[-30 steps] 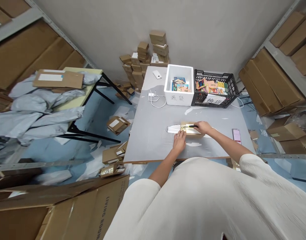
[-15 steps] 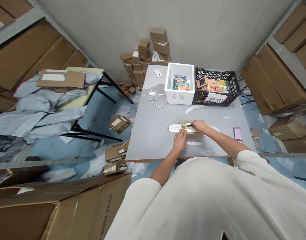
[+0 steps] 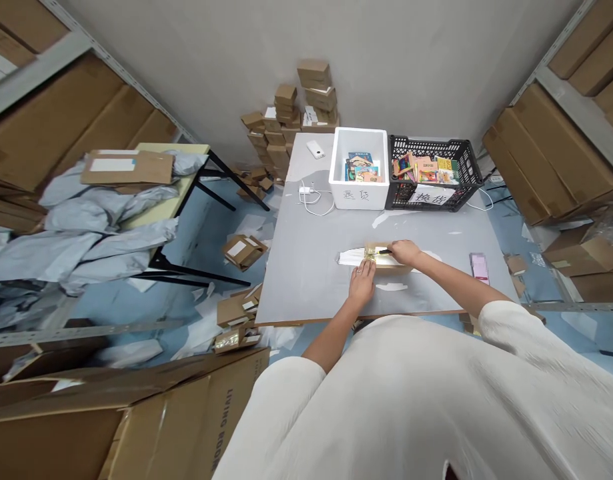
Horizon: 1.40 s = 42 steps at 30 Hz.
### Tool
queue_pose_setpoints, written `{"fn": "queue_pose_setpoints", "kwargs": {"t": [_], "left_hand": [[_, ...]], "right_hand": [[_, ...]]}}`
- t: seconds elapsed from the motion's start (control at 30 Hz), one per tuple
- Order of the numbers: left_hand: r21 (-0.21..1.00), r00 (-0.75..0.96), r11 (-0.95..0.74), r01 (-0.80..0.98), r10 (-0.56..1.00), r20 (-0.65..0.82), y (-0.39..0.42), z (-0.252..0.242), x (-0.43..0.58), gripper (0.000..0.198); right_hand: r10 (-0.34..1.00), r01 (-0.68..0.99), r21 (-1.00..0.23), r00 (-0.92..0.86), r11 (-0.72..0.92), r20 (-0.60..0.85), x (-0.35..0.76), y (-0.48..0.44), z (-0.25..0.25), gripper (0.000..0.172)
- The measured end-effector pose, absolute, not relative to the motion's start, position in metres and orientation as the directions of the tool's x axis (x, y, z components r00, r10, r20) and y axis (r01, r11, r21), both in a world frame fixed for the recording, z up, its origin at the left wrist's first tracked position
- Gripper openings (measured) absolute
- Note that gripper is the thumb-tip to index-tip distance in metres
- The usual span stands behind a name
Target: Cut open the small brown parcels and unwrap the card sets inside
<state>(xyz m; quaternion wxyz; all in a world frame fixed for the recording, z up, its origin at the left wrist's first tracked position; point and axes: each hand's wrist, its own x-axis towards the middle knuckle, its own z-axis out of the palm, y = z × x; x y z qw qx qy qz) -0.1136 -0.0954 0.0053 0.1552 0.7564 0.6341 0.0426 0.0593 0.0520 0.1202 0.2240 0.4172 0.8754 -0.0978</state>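
Note:
A small brown cardboard box (image 3: 391, 270) lies on the grey table (image 3: 306, 280), with clear tape and white label patches on its top. A strip of white paper or plastic (image 3: 350, 257) extends from its left end. My right hand (image 3: 405, 253) is closed around a slim dark box cutter (image 3: 385, 252), its tip pointing left against the taped top. At the near side of the box, my left hand (image 3: 361, 283) rests with fingers stretched out, their tips touching the tape and the box's edge.
A white foam box (image 3: 359, 197) and a black plastic crate (image 3: 436, 203), both holding booklets, stand along the table's back. A pink-screened phone (image 3: 479, 268) lies at the right, a white charger cable (image 3: 319, 208) at the left. Cardboard boxes (image 3: 243, 250) litter the floor.
The box cutter and my right hand have shifted slightly right along the box; more of the cutter shows. My left hand stays on the box. The camera view has tilted a little.

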Motion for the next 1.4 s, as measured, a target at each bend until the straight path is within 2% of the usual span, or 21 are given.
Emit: {"fn": "queue_pose_setpoints", "kwargs": {"t": [0.23, 0.4, 0.73, 0.83, 1.0, 1.07, 1.17, 1.27, 1.4], "left_hand": [[0.279, 0.201, -0.153, 0.948, 0.967, -0.153, -0.096, 0.002, -0.116, 0.092], [0.273, 0.206, -0.162, 0.948, 0.968, -0.144, -0.097, 0.002, -0.117, 0.093], [0.256, 0.206, -0.162, 0.953, 0.965, -0.159, -0.096, 0.005, -0.111, 0.096], [0.254, 0.222, -0.177, 0.951, 0.962, -0.158, -0.095, 0.007, -0.104, 0.092], [0.238, 0.204, -0.158, 0.958, 0.963, -0.179, -0.092, 0.01, -0.095, 0.086], [0.231, 0.203, -0.159, 0.96, 0.963, -0.178, -0.09, 0.012, -0.095, 0.083], [0.219, 0.192, -0.151, 0.964, 0.965, -0.18, -0.085, 0.019, -0.093, 0.074], [0.192, 0.169, -0.13, 0.973, 0.964, -0.207, -0.074, 0.028, -0.089, 0.063], [0.147, 0.142, -0.108, 0.983, 0.959, -0.243, -0.052, 0.04, -0.077, 0.05]], "right_hand": [[0.67, 0.738, 0.04, -0.587, 0.674, -0.455, 0.067, 0.054, 0.115, 0.036], [0.68, 0.769, 0.062, -0.521, 0.636, -0.516, 0.086, 0.053, 0.117, 0.036], [0.72, 0.831, 0.051, -0.448, 0.555, -0.53, 0.132, 0.061, 0.124, 0.032], [0.722, 0.846, 0.025, -0.437, 0.532, -0.537, 0.155, 0.061, 0.127, 0.032], [0.748, 0.882, 0.053, -0.364, 0.468, -0.554, 0.193, 0.061, 0.13, 0.028], [0.754, 0.898, 0.016, -0.358, 0.439, -0.551, 0.208, 0.06, 0.132, 0.026], [0.764, 0.905, -0.036, -0.379, 0.424, -0.523, 0.225, 0.056, 0.135, 0.024], [0.774, 0.9, -0.039, -0.394, 0.433, -0.495, 0.237, 0.053, 0.139, 0.026], [0.829, 0.914, -0.118, -0.403, 0.389, -0.387, 0.255, 0.052, 0.145, 0.032]]}}
